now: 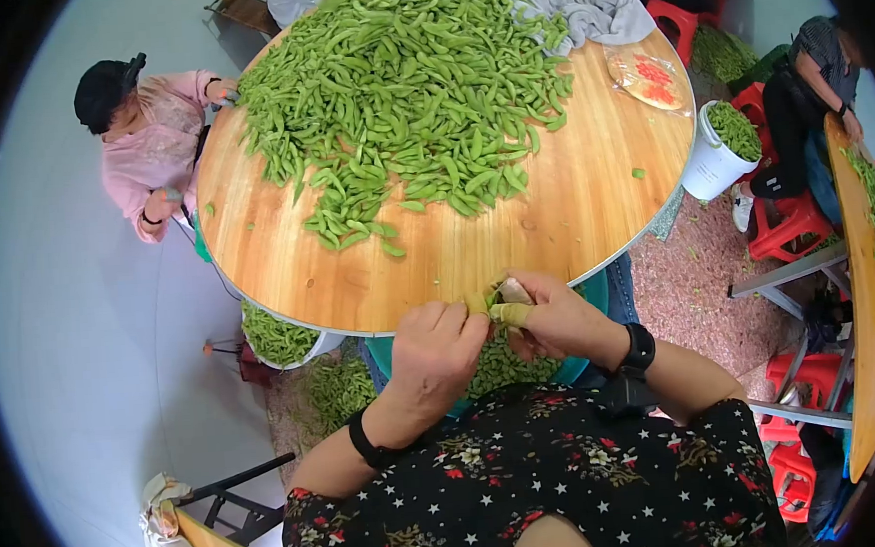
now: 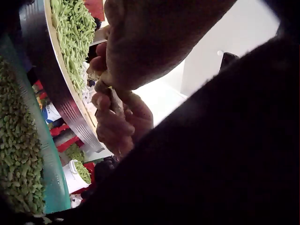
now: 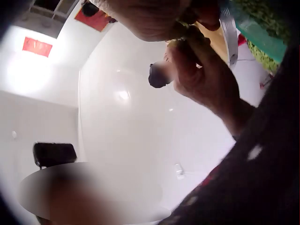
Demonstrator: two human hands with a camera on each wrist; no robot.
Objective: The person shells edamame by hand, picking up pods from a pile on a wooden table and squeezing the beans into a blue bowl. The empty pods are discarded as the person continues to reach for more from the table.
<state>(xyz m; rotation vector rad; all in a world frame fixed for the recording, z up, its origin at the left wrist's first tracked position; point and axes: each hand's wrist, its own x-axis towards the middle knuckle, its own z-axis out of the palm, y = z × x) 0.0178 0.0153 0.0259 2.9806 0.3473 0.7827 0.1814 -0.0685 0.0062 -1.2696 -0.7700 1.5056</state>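
In the head view both hands meet just over the table's near edge. The left hand (image 1: 435, 356) has its fingers curled and pinches a green pod (image 1: 492, 298), mostly covered by fingertips. Close against it, the right hand (image 1: 564, 322) grips a small greyish object (image 1: 515, 292); its kind is unclear. Yellow-green coverings show on some fingertips of both hands. The left wrist view shows the grey object (image 2: 116, 104) between the right hand's fingers (image 2: 112, 129). From the right wrist, the left hand (image 3: 206, 77) touches the right hand (image 3: 145, 18), with green bits between them.
A large pod heap (image 1: 406, 85) covers the far part of the round wooden table (image 1: 623, 197). A teal tub (image 1: 571, 370) with pods sits below the hands. A grey cloth (image 1: 602, 8), a bagged item (image 1: 649, 78), a white bucket (image 1: 714, 168) and a person in pink (image 1: 163, 125) surround it.
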